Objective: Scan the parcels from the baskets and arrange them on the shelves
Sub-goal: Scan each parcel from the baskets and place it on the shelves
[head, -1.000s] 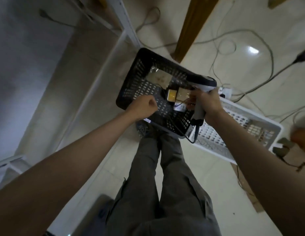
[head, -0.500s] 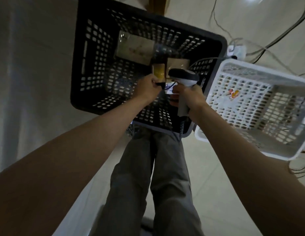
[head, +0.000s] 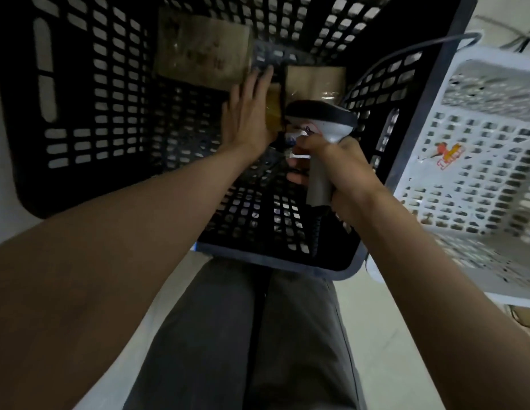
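Black perforated plastic basket point(head: 95, 113) fills most of view; white perforated plastic basket point(head: 479, 173) sits just beside it on the right. Inside black one: large flat brown cardboard parcel point(head: 201, 51) at far wall, smaller brown taped parcel point(head: 315, 81) near it. Left hand point(head: 249, 113), fingers straight, reaches w/ open grip btwn the two parcels, fingertips near the large one. Right hand point(head: 343, 173), grip closed round handle of grey-and-black barcode scanner point(head: 322, 125), over the basket.
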### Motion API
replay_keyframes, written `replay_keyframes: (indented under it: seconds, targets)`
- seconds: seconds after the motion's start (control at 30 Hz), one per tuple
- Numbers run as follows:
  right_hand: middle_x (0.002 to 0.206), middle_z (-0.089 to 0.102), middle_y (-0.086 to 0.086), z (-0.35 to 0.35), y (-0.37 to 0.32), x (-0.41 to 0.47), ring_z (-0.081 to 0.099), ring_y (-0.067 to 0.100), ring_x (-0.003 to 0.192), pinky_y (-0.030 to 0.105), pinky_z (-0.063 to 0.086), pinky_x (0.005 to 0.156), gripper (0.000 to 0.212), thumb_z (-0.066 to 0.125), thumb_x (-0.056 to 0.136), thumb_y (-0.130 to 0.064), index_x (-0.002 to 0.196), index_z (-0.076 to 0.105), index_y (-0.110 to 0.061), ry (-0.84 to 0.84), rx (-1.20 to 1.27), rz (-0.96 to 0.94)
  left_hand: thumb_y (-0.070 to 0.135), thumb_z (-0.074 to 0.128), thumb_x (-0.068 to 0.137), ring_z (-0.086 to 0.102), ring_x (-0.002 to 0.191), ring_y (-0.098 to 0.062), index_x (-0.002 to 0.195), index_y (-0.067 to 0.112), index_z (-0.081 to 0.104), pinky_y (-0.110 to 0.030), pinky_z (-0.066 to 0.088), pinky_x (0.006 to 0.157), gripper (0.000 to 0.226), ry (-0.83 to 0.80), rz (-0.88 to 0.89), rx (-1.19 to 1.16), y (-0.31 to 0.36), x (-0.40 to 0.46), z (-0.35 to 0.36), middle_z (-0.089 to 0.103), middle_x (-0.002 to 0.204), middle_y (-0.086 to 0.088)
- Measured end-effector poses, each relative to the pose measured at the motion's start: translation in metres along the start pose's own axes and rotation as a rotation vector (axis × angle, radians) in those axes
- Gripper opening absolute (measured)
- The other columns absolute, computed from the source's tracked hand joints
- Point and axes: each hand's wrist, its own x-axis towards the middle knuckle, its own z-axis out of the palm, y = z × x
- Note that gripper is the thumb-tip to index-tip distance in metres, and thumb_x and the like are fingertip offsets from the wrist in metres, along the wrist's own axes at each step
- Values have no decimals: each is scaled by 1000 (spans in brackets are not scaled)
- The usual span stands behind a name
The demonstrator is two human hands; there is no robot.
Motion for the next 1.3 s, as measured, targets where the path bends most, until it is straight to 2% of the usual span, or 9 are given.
replay_keyframes:
  seconds: [0.1,0.27,0.47,0.67,0.8,0.87,0.97,1.17,1.3]
  targets:
    - [94,64,10,0,6,6,64,22,78,31,58,60,13,62,96,-7,106,68,-12,1,0,-12,21,88,72,32,141,-31,158,23,23,-47,34,110,108,5,2,81,-7,8,11,32,158,-4]
    - [93,65,10,4,-2,-13,64,22,78,29,58,57,14,62,95,-5,108,67,-10,18,-21,-27,39,90,60,39,136,-30,142,17,40,-45,35,108,99,132,-122,-61,-12,-12,-12,42,147,-7]
    - [84,67,7,19,-41,-77,67,20,72,31,59,59,15,61,95,-3,107,67,-11,9,-50,-41,46,87,61,40,132,-29,141,13,39,-42,36,108,99,258,-307,-266,-18,-70,-103,44,142,-8]
    - [88,69,13,53,-113,-171,68,26,75,45,62,69,14,60,95,-3,101,68,-13,-58,-183,-129,49,85,67,42,134,-27,146,13,37,-39,38,110,99,278,-441,-535,-23,-144,-230,38,145,-8]
    - [81,72,6,79,-172,-250,68,24,75,45,62,67,14,64,94,-5,107,68,-10,-126,-253,-247,54,82,65,48,122,-12,148,26,36,-26,41,101,99,340,-457,-770,-21,-210,-323,38,136,4]
    - [83,73,0,95,-199,-290,71,21,78,40,64,68,22,66,93,-7,112,67,-17,-141,-279,-319,53,82,69,48,107,3,141,34,40,-8,37,88,86,372,-429,-849,-18,-246,-367,40,130,7]
    - [108,73,-1,121,-237,-347,73,18,95,41,64,77,40,68,93,-9,129,60,-25,-166,-312,-426,48,80,79,51,97,11,124,41,48,6,34,72,56,430,-431,-908,-10,-299,-431,49,129,5]
    - [115,72,-10,168,-292,-449,71,8,97,22,60,73,51,71,92,-23,140,54,-25,-287,-381,-611,51,74,85,57,110,-9,114,43,52,-23,48,81,37,565,-455,-1027,3,-400,-530,58,117,15]
    - [114,72,-18,196,-307,-505,68,8,106,39,58,93,36,73,93,-22,122,61,-41,-395,-449,-659,63,63,81,61,105,-13,100,50,50,-45,56,90,26,640,-472,-1121,6,-457,-579,57,108,23]
